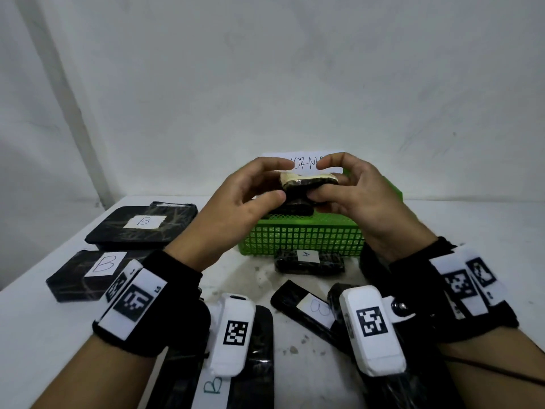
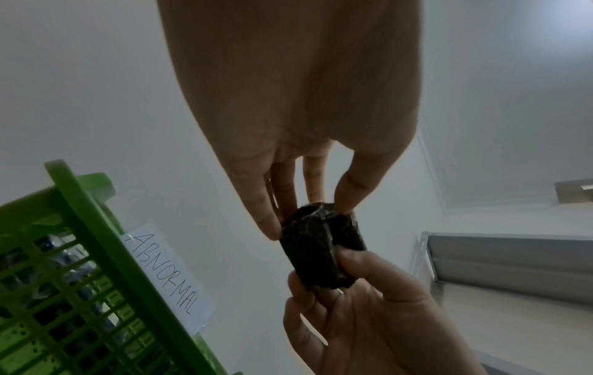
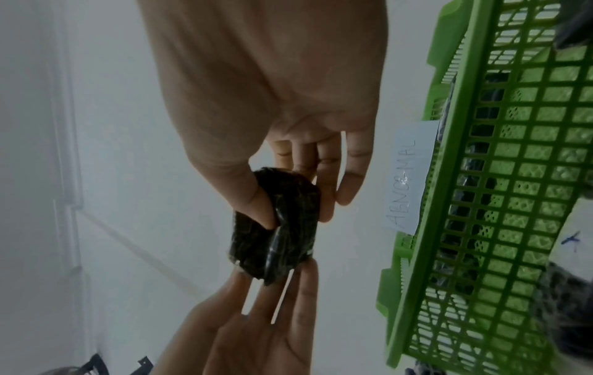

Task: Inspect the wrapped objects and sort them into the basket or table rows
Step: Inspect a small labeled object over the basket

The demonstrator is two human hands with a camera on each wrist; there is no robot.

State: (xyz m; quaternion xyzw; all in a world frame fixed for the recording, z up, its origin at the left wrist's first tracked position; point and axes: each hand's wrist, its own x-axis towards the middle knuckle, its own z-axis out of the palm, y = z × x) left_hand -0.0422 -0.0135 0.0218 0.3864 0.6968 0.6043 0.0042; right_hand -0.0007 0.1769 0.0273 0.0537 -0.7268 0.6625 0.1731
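We're mid-inspection: left hand (image 1: 253,188) and right hand (image 1: 351,187) both pinch the black wrapped bar (image 1: 306,181) above the green basket (image 1: 300,237). Next we'd guess basket or desk row.

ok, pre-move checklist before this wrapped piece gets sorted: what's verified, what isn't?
1. Grip: left hand and right hand both pinch the small wrapped object: ok.
2. Letter label on it: none visible, only a tan patch on top: cannot tell.
3. Green basket right below the hands, open top: ok.
4. Basket sign reads ABNORMAL: ok.
5. Room in basket: dark wrapped pieces already inside, remaining space: cannot tell.
6. Table rows: B-labelled packages left, A-labelled one in front of basket: ok.
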